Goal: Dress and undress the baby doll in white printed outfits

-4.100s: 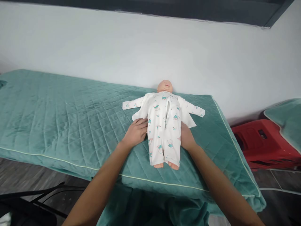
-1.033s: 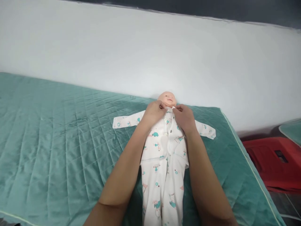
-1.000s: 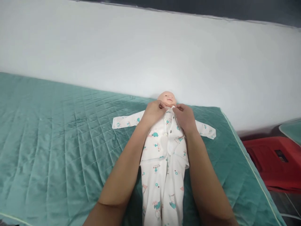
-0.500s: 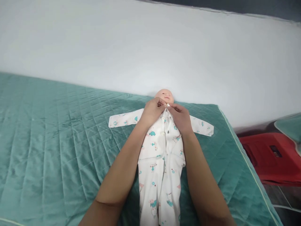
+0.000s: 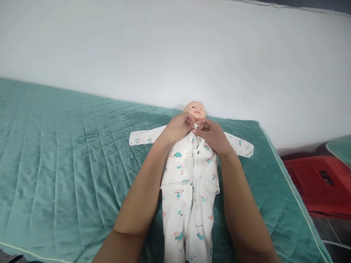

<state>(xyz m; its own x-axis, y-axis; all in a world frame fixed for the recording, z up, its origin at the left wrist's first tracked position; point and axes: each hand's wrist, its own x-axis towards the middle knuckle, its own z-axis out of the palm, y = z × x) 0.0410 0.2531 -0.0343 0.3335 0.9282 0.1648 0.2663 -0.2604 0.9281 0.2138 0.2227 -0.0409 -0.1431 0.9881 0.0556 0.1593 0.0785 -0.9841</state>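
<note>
Toward the right end of the green bed (image 5: 82, 164), the doll (image 5: 195, 107) lies face-up; left hand (image 5: 178, 128) and right hand (image 5: 213, 135) pinch the collar (image 5: 195, 125) of its jacket (image 5: 177, 166) (fingertips clamped on cloth), seemingly mid-fastening, which calls for aligning both edges.

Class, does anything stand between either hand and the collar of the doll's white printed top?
Nothing visible does: the left hand and right hand both touch the collar, just below the doll's head.

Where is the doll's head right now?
In the head view, slightly right of centre: the doll's head lies on the green quilted cover by the wall, just beyond the left hand and right hand.
</note>
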